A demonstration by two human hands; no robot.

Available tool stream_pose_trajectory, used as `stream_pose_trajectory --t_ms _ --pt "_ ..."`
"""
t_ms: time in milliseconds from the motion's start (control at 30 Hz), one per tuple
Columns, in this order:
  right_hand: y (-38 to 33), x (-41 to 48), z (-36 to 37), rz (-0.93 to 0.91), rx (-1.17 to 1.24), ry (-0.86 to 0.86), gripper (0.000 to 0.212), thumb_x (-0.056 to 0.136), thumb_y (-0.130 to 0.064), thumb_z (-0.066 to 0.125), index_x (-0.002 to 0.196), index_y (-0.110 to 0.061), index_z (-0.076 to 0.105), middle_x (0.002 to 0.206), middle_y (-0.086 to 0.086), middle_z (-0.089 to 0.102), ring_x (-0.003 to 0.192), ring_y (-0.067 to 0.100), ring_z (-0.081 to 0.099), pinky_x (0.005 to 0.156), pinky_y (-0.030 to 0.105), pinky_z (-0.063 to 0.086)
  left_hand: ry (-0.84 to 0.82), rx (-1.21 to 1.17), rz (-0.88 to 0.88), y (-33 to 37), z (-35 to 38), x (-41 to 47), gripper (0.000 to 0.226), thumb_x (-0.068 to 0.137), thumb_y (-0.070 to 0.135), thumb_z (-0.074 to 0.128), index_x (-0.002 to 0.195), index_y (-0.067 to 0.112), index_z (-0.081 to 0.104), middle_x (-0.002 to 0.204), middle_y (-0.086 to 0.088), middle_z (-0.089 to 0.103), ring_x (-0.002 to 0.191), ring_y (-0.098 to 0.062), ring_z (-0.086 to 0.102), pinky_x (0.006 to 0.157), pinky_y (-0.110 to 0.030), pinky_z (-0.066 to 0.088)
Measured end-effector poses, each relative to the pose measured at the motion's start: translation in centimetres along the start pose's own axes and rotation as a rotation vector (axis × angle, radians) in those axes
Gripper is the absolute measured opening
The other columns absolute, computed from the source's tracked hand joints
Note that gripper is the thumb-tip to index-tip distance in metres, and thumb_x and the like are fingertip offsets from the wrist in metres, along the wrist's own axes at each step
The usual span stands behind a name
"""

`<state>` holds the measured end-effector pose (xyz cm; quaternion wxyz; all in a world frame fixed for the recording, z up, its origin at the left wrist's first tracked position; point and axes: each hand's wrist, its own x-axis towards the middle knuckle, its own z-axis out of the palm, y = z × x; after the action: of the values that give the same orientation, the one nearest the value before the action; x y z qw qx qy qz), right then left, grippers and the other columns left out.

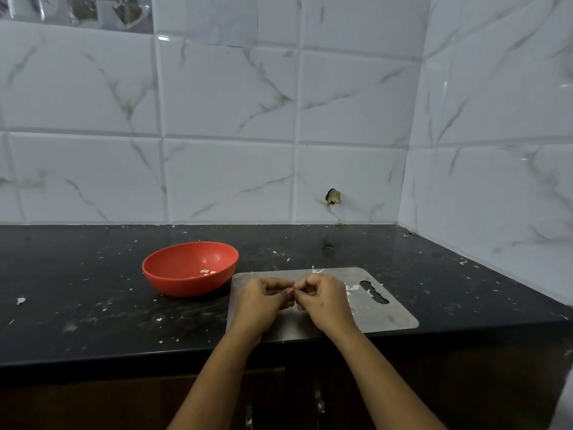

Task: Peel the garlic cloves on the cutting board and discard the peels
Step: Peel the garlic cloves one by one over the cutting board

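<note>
A grey metal cutting board (393, 318) lies on the black counter, its handle hole to the right. Both hands meet above its left half. My left hand (262, 301) and my right hand (322, 297) have curled fingers and pinch a small garlic clove (290, 291) between their fingertips; the clove is mostly hidden. White garlic peels (352, 288) lie scattered on the board just right of my right hand. A red bowl (186, 276) stands left of the board with a few peeled cloves (207, 272) inside.
The black counter (77, 274) is speckled with small peel flakes, one larger flake (20, 301) at the far left. White tiled walls close the back and right sides. Dark cabinet doors sit below the counter's front edge.
</note>
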<state>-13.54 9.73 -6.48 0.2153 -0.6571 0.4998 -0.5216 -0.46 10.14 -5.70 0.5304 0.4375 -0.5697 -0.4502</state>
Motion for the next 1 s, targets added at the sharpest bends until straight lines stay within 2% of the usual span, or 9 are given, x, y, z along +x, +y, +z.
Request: stream_pose_trajectory --t_ms 133,267,367,500,633,767,867,1000 --pt "-0.1 0.0 -0.1 0.012 0.009 0.011 0.019 0.079 -0.010 0.077 0.069 -0.020 0.065 0.063 -0.001 0.067 0.055 0.011 0.065 0.059 0.024 0.055 0.029 -0.038 0.005 -0.1 -0.1 0.0 0.012 0.085 -0.011 0.061 0.093 -0.006 0.068 0.077 -0.013 0.069 0.066 -0.011 0.068 0.064 -0.015 0.054" --pt "-0.1 0.0 -0.4 -0.001 0.069 -0.017 0.007 0.081 -0.008 0.075 0.083 -0.012 0.069 0.060 -0.003 0.065 0.056 0.009 0.064 0.060 0.025 0.056 0.028 -0.059 0.006 -0.1 -0.4 -0.1 0.007 0.083 -0.008 0.065 0.088 -0.005 0.069 0.074 -0.012 0.070 0.068 -0.015 0.066 0.066 -0.017 0.056" --pt "-0.2 -0.2 -0.3 -0.021 0.090 -0.031 0.010 0.084 -0.002 0.069 0.091 -0.009 0.072 0.060 -0.002 0.066 0.057 0.009 0.064 0.062 0.025 0.057 0.014 -0.045 0.027 -0.1 -0.5 -0.1 0.007 0.083 -0.004 0.066 0.086 -0.001 0.072 0.079 -0.015 0.072 0.072 -0.016 0.066 0.072 -0.021 0.055" --pt "-0.1 -0.2 -0.2 -0.005 0.205 0.004 0.012 0.084 0.003 0.068 0.085 -0.008 0.072 0.074 0.009 0.072 0.067 0.016 0.069 0.068 0.029 0.059 -0.035 -0.075 0.017 0.0 -0.8 -0.1 0.012 0.080 -0.006 0.068 0.089 0.001 0.073 0.082 -0.011 0.074 0.078 -0.012 0.067 0.079 -0.021 0.051" --pt "-0.1 -0.3 -0.3 -0.006 0.287 -0.001 0.016 0.083 0.002 0.071 0.077 -0.013 0.068 0.074 0.011 0.071 0.064 0.014 0.067 0.064 0.024 0.057 -0.018 -0.100 0.016 -0.1 -0.9 -0.2 0.017 0.078 -0.010 0.068 0.090 0.000 0.072 0.080 -0.008 0.074 0.078 -0.011 0.069 0.080 -0.020 0.054" --pt "-0.2 -0.2 -0.3 -0.017 0.214 -0.025 0.007 0.086 -0.003 0.068 0.083 -0.009 0.068 0.076 0.011 0.072 0.066 0.013 0.068 0.065 0.026 0.058 0.021 -0.078 0.027 -0.3 -0.9 -0.2 0.022 0.079 -0.008 0.069 0.093 0.009 0.072 0.084 -0.014 0.074 0.087 -0.022 0.071 0.086 -0.028 0.054" --pt "-0.2 -0.2 -0.1 -0.027 0.122 -0.048 0.014 0.089 -0.005 0.065 0.081 -0.016 0.064 0.075 0.005 0.070 0.064 0.012 0.066 0.062 0.023 0.056 0.051 -0.053 0.021 -0.4 -0.9 -0.2 0.026 0.080 -0.007 0.069 0.097 0.013 0.070 0.082 -0.014 0.074 0.084 -0.019 0.071 0.082 -0.024 0.055" --pt "-0.5 -0.2 -0.2 -0.047 0.036 -0.076 0.014 0.091 -0.009 0.064 0.080 -0.016 0.060 0.069 -0.006 0.064 0.060 0.005 0.060 0.056 0.021 0.054 0.064 -0.014 0.033 -0.5 -1.0 -0.1 0.018 0.078 -0.006 0.071 0.084 0.011 0.072 0.077 -0.006 0.075 0.079 -0.015 0.071 0.074 -0.022 0.054"
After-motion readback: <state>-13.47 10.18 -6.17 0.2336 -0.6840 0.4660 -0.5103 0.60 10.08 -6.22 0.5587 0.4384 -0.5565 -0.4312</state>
